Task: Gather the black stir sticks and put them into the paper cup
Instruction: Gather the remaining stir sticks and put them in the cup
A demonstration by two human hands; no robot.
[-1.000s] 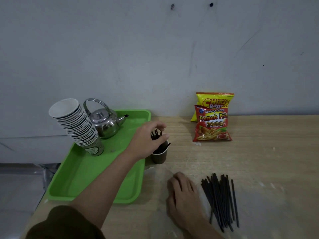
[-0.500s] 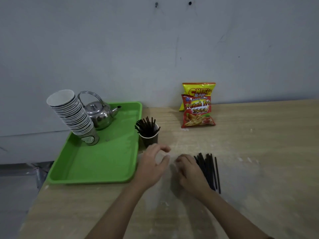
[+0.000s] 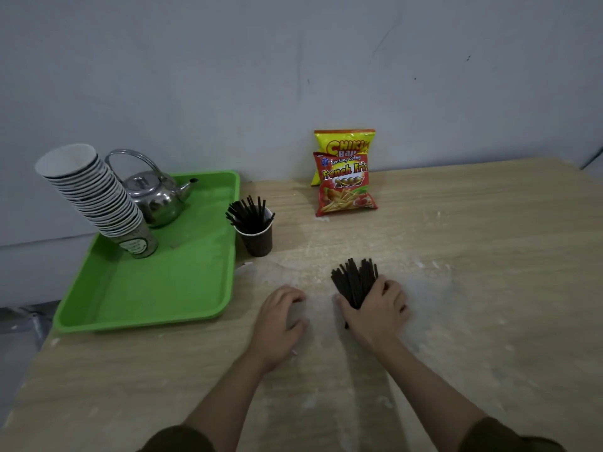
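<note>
A dark paper cup [image 3: 256,239] stands on the wooden table just right of the green tray, with several black stir sticks [image 3: 248,213] fanned out of its top. A bundle of black stir sticks [image 3: 354,279] lies on the table, and my right hand [image 3: 375,313] is closed around its near end, the far ends sticking out past my fingers. To the left of the bundle, my left hand [image 3: 281,321] rests palm down on the table with curled fingers and holds nothing.
The green tray [image 3: 146,288] at left carries a tilted stack of paper cups [image 3: 94,194] and a steel kettle [image 3: 153,194]. Two snack bags [image 3: 345,177] lean at the wall behind. The table's left edge runs below the tray.
My left hand left the cup and came down to the table beside the right hand. My right hand shifted right and closed on the stick bundle, bunching it together.
</note>
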